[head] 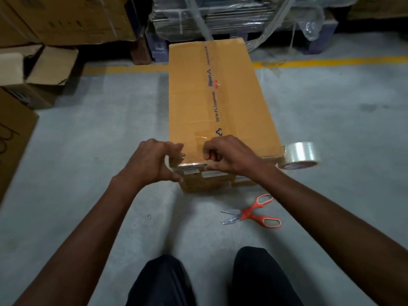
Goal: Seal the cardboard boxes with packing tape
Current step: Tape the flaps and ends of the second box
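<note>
A long closed cardboard box stands on the concrete floor in front of me, with printed tape along its top seam. Clear tape runs along its near top edge. My left hand presses on the near left corner, fingers curled over the edge. My right hand pinches the tape at the middle of that near edge. A roll of clear packing tape hangs at the box's near right corner, seemingly joined to the tape strip on the edge.
Orange-handled scissors lie open on the floor right of my knees. Open cardboard boxes stand at the left, a plastic-wrapped pallet stack behind the box. A yellow floor line crosses the back.
</note>
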Demonstrator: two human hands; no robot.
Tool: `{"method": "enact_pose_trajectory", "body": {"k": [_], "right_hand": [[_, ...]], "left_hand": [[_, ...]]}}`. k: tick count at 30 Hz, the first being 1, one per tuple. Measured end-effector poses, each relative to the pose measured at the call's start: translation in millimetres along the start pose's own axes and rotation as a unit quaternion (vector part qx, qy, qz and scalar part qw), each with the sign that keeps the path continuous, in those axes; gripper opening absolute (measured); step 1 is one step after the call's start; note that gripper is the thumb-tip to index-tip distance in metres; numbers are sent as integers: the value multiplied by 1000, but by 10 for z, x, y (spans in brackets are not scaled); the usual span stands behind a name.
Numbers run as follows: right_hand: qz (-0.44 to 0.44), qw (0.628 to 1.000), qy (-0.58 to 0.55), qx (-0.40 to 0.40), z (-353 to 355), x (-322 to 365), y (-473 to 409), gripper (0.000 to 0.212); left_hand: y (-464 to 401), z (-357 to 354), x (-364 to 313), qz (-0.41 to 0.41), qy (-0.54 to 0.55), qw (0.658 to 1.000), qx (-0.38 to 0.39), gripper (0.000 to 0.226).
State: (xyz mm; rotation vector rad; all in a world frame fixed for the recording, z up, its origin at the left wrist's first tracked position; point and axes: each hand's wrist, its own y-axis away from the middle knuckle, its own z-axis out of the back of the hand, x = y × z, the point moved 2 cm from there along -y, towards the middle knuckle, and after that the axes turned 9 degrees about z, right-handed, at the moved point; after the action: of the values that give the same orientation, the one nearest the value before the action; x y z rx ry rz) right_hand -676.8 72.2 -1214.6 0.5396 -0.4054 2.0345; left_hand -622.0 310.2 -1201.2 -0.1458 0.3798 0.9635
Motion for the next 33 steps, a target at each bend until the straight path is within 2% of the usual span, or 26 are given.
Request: {"method": "enact_pose_trajectory", "body": {"k": [2, 5, 7, 10, 12, 13, 15, 16, 17, 18, 19, 20, 22, 23, 26, 29, 31, 32, 33], "right_hand": [[-7, 1000, -13, 20, 77, -121, 99, 22], [-63, 997, -5, 40, 378, -466, 462, 26], [-106, 993, 15, 48, 575, -639, 701, 25], [-126, 990, 14, 66, 704, -703, 835, 26], [-140, 990, 16, 11, 763, -673, 912, 28], [-160, 985, 37, -61, 803, -658, 982, 36], [-269, 932, 72, -232, 787, -598, 1207, 60], [-346, 892, 21, -289, 717, -540, 1312, 74], [-399, 854, -90, -322, 613, -469, 1374, 86], [-413, 814, -224, -342, 494, -417, 1388, 96], [-409, 784, -317, -343, 399, -388, 1372, 101], [-400, 776, -359, -331, 325, -380, 1340, 102], [-380, 791, -383, -290, 145, -342, 1283, 98], [-384, 785, -396, -282, 22, -318, 1257, 96], [-410, 721, -460, -317, -383, -255, 1261, 93], [-413, 680, -490, -357, -577, -278, 1369, 88], [-388, 645, -546, -368, -641, -301, 1437, 79], [-362, 619, -587, -376, -667, -308, 1463, 79], [-342, 588, -624, -384, -692, -314, 1478, 80]], "left_hand": [[101, -83, 117, 8, 57, 998, -37, 59], [224, -258, 225, -47, 83, 989, -110, 44], [250, -318, 237, -87, 82, 985, -122, 42], [243, -286, 233, -100, 73, 984, -126, 43], [311, -257, 271, -98, 60, 983, -144, 43], [355, -244, 311, -95, 52, 982, -155, 42], [445, -226, 421, -74, 54, 981, -172, 39], [493, -224, 477, -63, 62, 980, -180, 38], [532, -223, 522, -57, 70, 978, -187, 36], [570, -227, 560, -55, 74, 977, -195, 34], [609, -223, 596, -53, 73, 975, -201, 31], [642, -204, 648, -45, 67, 975, -207, 32], [746, -116, 812, -7, 50, 973, -225, 37], [817, -69, 894, 16, 38, 971, -235, 36], [1033, 19, 921, 69, -10, 968, -242, 21], [875, 157, 527, 117, -68, 951, -278, 25], [557, 247, 112, 78, -97, 942, -311, 24], [360, 236, -113, 43, -88, 947, -305, 27], [146, 198, -359, 6, -49, 963, -266, 33]]}}
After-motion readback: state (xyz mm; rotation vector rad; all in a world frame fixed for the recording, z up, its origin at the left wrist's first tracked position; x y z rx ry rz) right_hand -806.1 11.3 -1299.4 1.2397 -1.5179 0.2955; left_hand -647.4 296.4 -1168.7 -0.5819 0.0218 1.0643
